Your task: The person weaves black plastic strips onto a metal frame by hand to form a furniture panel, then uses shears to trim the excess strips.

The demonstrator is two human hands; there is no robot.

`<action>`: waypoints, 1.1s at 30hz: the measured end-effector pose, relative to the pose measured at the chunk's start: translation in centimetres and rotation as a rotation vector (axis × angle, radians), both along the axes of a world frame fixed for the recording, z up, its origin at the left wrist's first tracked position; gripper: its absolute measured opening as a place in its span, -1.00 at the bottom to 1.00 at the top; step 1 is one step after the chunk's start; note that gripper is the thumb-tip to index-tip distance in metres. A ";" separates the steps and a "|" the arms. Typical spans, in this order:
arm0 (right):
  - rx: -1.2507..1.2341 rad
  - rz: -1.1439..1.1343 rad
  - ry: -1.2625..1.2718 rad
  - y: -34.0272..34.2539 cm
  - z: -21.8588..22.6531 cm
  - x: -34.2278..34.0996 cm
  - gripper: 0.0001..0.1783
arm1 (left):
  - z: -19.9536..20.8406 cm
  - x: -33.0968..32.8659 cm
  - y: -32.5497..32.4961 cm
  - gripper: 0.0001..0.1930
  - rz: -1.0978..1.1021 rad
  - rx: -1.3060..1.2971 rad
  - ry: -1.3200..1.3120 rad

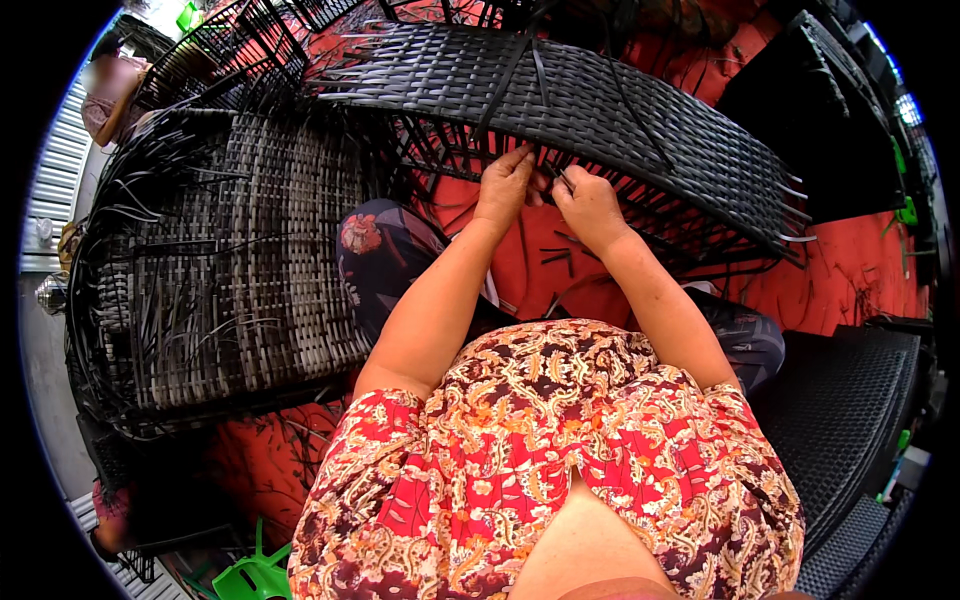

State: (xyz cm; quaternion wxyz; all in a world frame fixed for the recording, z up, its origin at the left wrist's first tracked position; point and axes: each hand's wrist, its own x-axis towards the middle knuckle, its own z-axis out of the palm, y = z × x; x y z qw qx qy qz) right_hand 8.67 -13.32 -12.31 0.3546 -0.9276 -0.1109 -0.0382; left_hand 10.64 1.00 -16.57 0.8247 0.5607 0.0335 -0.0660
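Observation:
In front of me lies a long woven wicker panel [600, 110] of dark grey strips on a black frame, with loose strip ends at both sides. Both hands are at its near lower edge, close together. My left hand [507, 183] has its fingers pinched at the edge, and my right hand [588, 200] is closed beside it with thumb and fingers together. Dark strips run up to the fingers, but what each hand grips is too small to make out. A loose black strip [503, 85] hangs over the top of the panel.
To the left stands another wicker piece [260, 250] with many loose strands. Black woven panels [850, 420] are stacked at the right. Cut strip scraps [557, 258] lie on the red floor covering [850, 285]. A green plastic stool [252, 577] is at lower left; another person [112, 105] sits far left.

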 end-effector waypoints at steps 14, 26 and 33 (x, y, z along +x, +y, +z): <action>-0.157 0.030 -0.146 -1.2 0.8 0.6 -0.84 | 0.6 -0.5 -1.1 -0.85 0.091 0.043 -0.073; -0.322 -0.069 0.063 -1.9 2.8 -0.2 -0.80 | 2.1 -0.2 -2.0 -0.82 -0.047 0.094 -0.067; -0.359 -0.082 0.071 -1.2 3.5 0.1 -0.81 | 2.0 0.2 -1.4 -0.74 -0.093 0.061 0.101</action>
